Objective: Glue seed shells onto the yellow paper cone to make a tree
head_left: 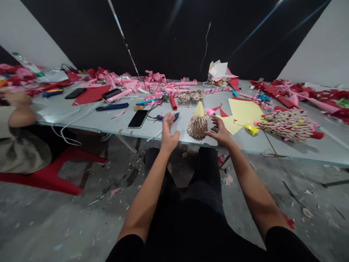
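Note:
A small cone craft (196, 126), covered in overlapping pale shell-like pieces with a bare yellow paper tip, stands upright near the table's front edge. My right hand (220, 131) is at its right side, fingers spread and curved; the thumb is close to its lower edge, and whether it touches I cannot tell. My left hand (169, 134) is raised to the left of the cone, thumb apart from the fingers, with nothing in it. Just behind those fingers lies a blue glue gun (160, 117), partly hidden by them.
A phone (137, 119) and a blue cutter knife (112, 107) lie to the left. Shell-like pieces fill a clear tray (190, 97) behind the cone. Yellow paper (247, 112) and a larger decorated cone (290, 124) are on the right. Another person's arm (20, 109) is far left.

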{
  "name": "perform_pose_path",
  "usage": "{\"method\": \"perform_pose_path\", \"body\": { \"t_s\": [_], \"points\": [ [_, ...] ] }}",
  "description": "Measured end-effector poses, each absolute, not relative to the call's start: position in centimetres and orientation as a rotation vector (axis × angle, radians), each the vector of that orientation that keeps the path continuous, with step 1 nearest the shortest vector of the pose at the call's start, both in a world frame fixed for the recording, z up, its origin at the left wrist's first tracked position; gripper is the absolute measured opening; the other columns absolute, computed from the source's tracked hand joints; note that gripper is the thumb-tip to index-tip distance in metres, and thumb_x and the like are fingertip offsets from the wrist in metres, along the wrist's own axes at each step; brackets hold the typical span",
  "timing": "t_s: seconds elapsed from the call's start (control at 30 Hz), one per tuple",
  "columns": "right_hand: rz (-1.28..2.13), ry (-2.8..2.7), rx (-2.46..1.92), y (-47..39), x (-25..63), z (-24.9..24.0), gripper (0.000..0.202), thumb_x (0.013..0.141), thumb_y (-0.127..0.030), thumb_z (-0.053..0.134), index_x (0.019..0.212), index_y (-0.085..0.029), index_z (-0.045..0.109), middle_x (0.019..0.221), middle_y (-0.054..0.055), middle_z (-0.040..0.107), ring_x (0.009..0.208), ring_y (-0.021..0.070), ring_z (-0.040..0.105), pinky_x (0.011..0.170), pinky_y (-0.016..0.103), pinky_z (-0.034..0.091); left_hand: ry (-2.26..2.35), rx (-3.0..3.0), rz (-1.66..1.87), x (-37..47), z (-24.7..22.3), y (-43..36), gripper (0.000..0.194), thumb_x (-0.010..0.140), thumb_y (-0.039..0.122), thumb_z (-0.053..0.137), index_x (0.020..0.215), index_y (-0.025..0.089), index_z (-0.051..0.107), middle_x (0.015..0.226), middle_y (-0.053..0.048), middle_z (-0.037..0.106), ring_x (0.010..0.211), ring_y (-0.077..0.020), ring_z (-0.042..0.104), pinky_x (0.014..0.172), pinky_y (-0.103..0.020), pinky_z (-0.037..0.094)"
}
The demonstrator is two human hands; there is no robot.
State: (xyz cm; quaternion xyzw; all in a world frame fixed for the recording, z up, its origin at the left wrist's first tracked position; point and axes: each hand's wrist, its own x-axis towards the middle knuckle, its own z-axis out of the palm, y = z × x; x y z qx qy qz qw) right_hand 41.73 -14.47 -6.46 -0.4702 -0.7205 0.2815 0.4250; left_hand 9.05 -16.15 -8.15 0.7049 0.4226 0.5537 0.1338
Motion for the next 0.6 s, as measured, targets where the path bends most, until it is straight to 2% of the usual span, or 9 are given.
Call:
{"method": "perform_pose_path", "body": {
  "t_s": [0.07, 0.13, 0.17, 0.23, 0.3, 0.37, 0.47, 0.6],
  "points": [
    [0.753, -1.833, -1.152, -13.0, 41.3, -6.1, 0.127, 0.071, -0.067, 0.102, 0.178, -0.033, 0.042, 0.186, 0.020, 0.043, 0.172, 0.0489, 0.044, 0.140, 0.074, 0.038, 1.354, 2.112, 1.552, 5.2, -6.0, -15.9, 0.092, 0.092, 0.012, 0.053, 0.180, 0.029, 0.029, 0.164, -0.016, 0.062, 0.162, -0.0317, 0.059, 0.142, -0.060, 0.045],
    [0.816, -1.873, -1.125, -11.6, 40.6, -5.4, 0.129, 0.066, -0.062, 0.105, 0.177, -0.033, 0.045, 0.187, 0.018, 0.045, 0.178, 0.0515, 0.036, 0.145, 0.076, 0.029, 1.466, 2.229, 1.366, 1.8, -3.4, -14.6, 0.077, 0.089, 0.013, 0.055, 0.165, 0.025, 0.054, 0.147, -0.015, 0.072, 0.149, -0.0343, 0.067, 0.137, -0.061, 0.049],
    [0.844, -1.893, -1.109, -10.9, 40.3, -5.1, 0.129, 0.064, -0.058, 0.106, 0.176, -0.033, 0.047, 0.185, 0.017, 0.048, 0.177, 0.0514, 0.037, 0.146, 0.076, 0.028, 1.502, 2.298, 1.228, 0.4, -2.2, -13.5, 0.071, 0.086, 0.014, 0.058, 0.157, 0.023, 0.063, 0.143, -0.016, 0.074, 0.145, -0.0360, 0.068, 0.135, -0.060, 0.050],
    [0.888, -1.930, -1.082, -10.0, 39.7, -4.5, 0.127, 0.062, -0.052, 0.107, 0.174, -0.032, 0.050, 0.181, 0.016, 0.055, 0.171, 0.0503, 0.049, 0.144, 0.073, 0.035, 1.525, 2.424, 0.910, -1.2, -0.3, -10.9, 0.065, 0.081, 0.017, 0.065, 0.144, 0.023, 0.074, 0.140, -0.016, 0.075, 0.142, -0.0381, 0.068, 0.132, -0.058, 0.051],
    [0.898, -1.952, -1.084, -9.6, 39.4, -4.0, 0.126, 0.063, -0.049, 0.107, 0.174, -0.030, 0.050, 0.176, 0.017, 0.060, 0.163, 0.0497, 0.058, 0.140, 0.072, 0.043, 1.509, 2.503, 0.605, -1.6, 0.6, -8.2, 0.062, 0.076, 0.020, 0.069, 0.136, 0.025, 0.080, 0.134, -0.015, 0.078, 0.132, -0.0373, 0.072, 0.124, -0.053, 0.056],
    [0.865, -1.956, -1.113, -9.4, 39.0, -3.7, 0.126, 0.062, -0.050, 0.108, 0.173, -0.030, 0.051, 0.175, 0.018, 0.059, 0.162, 0.0505, 0.058, 0.140, 0.073, 0.043, 1.479, 2.542, 0.371, -1.2, 0.7, -5.7, 0.055, 0.072, 0.021, 0.071, 0.125, 0.027, 0.083, 0.116, -0.011, 0.079, 0.112, -0.0341, 0.075, 0.109, -0.045, 0.061],
    [0.775, -1.941, -1.182, -9.5, 38.3, -3.7, 0.136, 0.059, -0.058, 0.112, 0.174, -0.025, 0.048, 0.178, 0.022, 0.052, 0.168, 0.0539, 0.048, 0.145, 0.075, 0.035, 1.419, 2.584, 0.197, -0.6, 0.4, -3.1, 0.039, 0.067, 0.021, 0.073, 0.105, 0.027, 0.082, 0.091, -0.007, 0.071, 0.086, -0.0296, 0.069, 0.091, -0.038, 0.061],
    [0.665, -1.934, -1.300, -9.7, 37.9, -3.7, 0.150, 0.053, -0.072, 0.113, 0.178, -0.024, 0.043, 0.180, 0.026, 0.046, 0.175, 0.0608, 0.032, 0.147, 0.082, 0.022, 1.328, 2.643, 0.221, -1.5, -0.2, -2.1, 0.030, 0.071, 0.023, 0.076, 0.100, 0.028, 0.076, 0.094, -0.006, 0.069, 0.083, -0.0288, 0.066, 0.085, -0.038, 0.059]
  ]
}}
